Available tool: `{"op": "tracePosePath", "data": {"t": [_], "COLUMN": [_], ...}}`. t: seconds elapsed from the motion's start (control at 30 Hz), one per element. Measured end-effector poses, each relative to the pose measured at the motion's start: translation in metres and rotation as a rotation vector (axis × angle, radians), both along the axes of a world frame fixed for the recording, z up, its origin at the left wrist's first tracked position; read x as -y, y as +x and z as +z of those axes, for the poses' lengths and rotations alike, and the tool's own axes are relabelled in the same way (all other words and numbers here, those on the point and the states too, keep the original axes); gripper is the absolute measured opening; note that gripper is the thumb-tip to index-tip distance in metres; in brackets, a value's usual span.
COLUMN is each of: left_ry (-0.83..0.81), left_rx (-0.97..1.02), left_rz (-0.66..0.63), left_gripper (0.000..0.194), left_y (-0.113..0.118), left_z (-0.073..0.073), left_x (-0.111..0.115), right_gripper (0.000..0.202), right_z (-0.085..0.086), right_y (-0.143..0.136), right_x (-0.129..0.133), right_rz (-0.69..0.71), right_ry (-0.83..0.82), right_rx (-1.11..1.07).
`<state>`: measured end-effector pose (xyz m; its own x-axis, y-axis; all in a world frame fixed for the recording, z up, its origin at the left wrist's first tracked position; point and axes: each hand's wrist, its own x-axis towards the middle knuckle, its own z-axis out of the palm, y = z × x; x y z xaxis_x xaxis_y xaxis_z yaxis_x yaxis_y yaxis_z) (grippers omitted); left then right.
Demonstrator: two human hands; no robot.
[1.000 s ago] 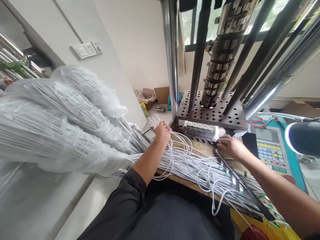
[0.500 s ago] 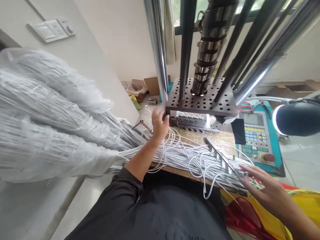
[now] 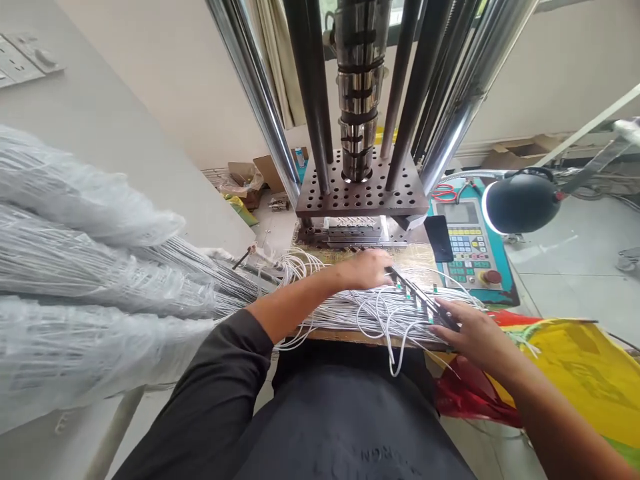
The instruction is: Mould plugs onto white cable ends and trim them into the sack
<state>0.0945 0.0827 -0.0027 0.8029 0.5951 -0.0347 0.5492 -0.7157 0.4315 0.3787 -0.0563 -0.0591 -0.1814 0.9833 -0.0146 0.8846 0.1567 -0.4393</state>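
My left hand [image 3: 367,268] is closed around the upper left end of a dark metal bar [image 3: 417,293], its fingertips partly hidden. At the lower right end, my right hand [image 3: 473,333] grips the same bar between thumb and fingers. Small green-and-white pieces show along the bar's near side. The bar lies slantwise over a thick spread of white cables [image 3: 335,313], some of them looping toward my body. Behind my left hand, a metal fixture [image 3: 355,235] with a row of small parts sits under the press's holed plate [image 3: 363,199].
Plastic-wrapped cable bundles [image 3: 100,267] fill the left side. To the right are a control panel [image 3: 470,250] with a red knob, a black desk lamp [image 3: 523,203], a dark flat slab [image 3: 439,239] and a yellow bag [image 3: 580,373]. Steel columns [image 3: 453,143] flank the press.
My left hand has left the press's left side and moved right onto the bar's upper end. My right hand has closed on its lower end. The view has turned right.
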Motion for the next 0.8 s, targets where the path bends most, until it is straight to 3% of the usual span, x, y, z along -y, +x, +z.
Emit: {"op": "tracePosePath", "data": {"t": [0.1,0.2,0.33,0.43,0.6,0.8], "left_ry": [0.032,0.080,0.031,0.016,0.071,0.095], "left_rx": [-0.103,-0.195,-0.158,-0.083,0.009,0.117], "left_rz": [-0.138,-0.173,-0.120,0.031,0.352,0.635], "left_gripper": [0.042,0.038,0.035,0.041,0.044,0.039], "left_y": [0.036,0.050,0.045,0.032,-0.005,-0.052], "left_z": [-0.015,-0.028,-0.028,-0.018,-0.014,-0.023], "left_x": [-0.001,-0.005,-0.007,-0.007,-0.029,-0.082], "right_gripper": [0.050,0.041,0.039,0.040,0.040,0.043], "right_z": [0.004,0.002,0.001,0.007,0.014,0.014], "right_y": [-0.004,-0.008,-0.006,-0.002,-0.014,-0.065], "right_x": [0.002,0.006,0.006,-0.010,-0.091,-0.203], "right_rz": [-0.063,-0.083,-0.054,-0.010,0.082,0.018], "right_ry": [0.003,0.063,0.150,0.188,0.188,0.084], "right_rx": [-0.022,-0.060,-0.140,-0.189,-0.261,-0.279]}}
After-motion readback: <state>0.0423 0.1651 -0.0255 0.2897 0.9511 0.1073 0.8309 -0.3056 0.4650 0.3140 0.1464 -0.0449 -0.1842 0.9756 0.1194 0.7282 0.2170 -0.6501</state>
